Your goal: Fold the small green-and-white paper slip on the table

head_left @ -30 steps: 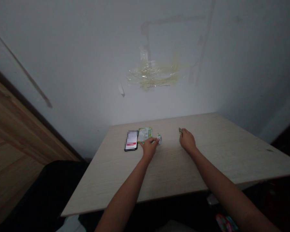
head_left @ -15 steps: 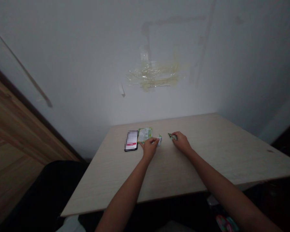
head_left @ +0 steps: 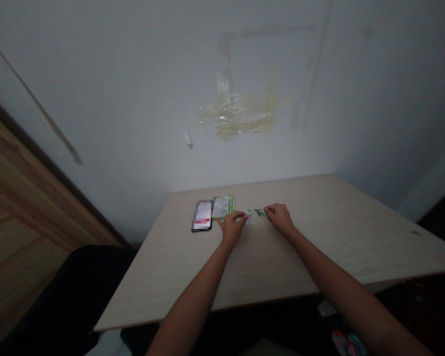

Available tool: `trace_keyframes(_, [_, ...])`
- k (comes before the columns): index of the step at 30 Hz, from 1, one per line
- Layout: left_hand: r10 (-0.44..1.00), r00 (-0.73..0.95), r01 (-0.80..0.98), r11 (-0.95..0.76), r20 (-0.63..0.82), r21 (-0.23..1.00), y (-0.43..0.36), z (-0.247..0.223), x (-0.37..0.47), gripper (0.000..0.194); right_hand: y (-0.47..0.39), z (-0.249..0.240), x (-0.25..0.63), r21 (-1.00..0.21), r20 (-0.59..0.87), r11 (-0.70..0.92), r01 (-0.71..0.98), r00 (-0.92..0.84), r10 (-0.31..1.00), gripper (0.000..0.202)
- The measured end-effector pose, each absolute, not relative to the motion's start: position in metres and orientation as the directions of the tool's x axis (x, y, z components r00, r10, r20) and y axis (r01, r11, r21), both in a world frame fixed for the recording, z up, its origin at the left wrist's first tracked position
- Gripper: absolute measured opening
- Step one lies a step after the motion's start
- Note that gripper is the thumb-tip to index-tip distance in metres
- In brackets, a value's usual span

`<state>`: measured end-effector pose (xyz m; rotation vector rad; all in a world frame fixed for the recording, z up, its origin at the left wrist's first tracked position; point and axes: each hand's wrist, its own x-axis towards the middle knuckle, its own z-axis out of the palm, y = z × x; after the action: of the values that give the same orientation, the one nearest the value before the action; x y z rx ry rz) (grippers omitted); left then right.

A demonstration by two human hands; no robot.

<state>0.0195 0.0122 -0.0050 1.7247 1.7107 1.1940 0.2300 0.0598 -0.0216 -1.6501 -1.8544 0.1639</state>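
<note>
My left hand [head_left: 233,228] is closed in a pinch on a small green-and-white printed piece [head_left: 248,216], which looks like torn packaging. A little to the right, my right hand [head_left: 280,217] pinches a second green-and-white piece [head_left: 261,213]. A narrow gap separates the two pieces. Behind my left hand lies a flat green-and-white printed packet [head_left: 223,205], its near edge partly hidden by that hand. What the print says is too small to read.
A phone [head_left: 202,216] with a lit screen lies left of the packet on the pale wooden table [head_left: 267,262]. The wall [head_left: 141,99] behind carries peeling clear tape [head_left: 241,116]. A dark chair-like shape [head_left: 85,277] stands by the table's left edge.
Both pieces have come slightly closer together. My left hand has shifted a little right, and the right hand has turned its piece so it points toward the left one.
</note>
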Motion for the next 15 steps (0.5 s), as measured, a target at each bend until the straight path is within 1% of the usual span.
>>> trace_keyframes(5, [0.956, -0.125, 0.585, -0.146, 0.267, 0.798, 0.013, -0.007, 0.021, 0.021, 0.057, -0.019, 0.227, -0.608, 0.329, 0.190, 0.771, 0.027, 0.944, 0.023])
trace_keyframes(8, [0.955, -0.128, 0.587, -0.144, 0.267, 0.797, 0.013, -0.007, 0.021, 0.023, 0.055, -0.017, 0.226, -0.681, 0.302, 0.178, 0.710, 0.051, 0.952, 0.024])
trace_keyframes(15, [0.954, -0.136, 0.585, -0.139, 0.266, 0.799, 0.008, -0.002, 0.026, 0.024, 0.046, -0.016, 0.204, -0.763, 0.352, 0.254, 0.595, 0.051, 0.935, 0.027])
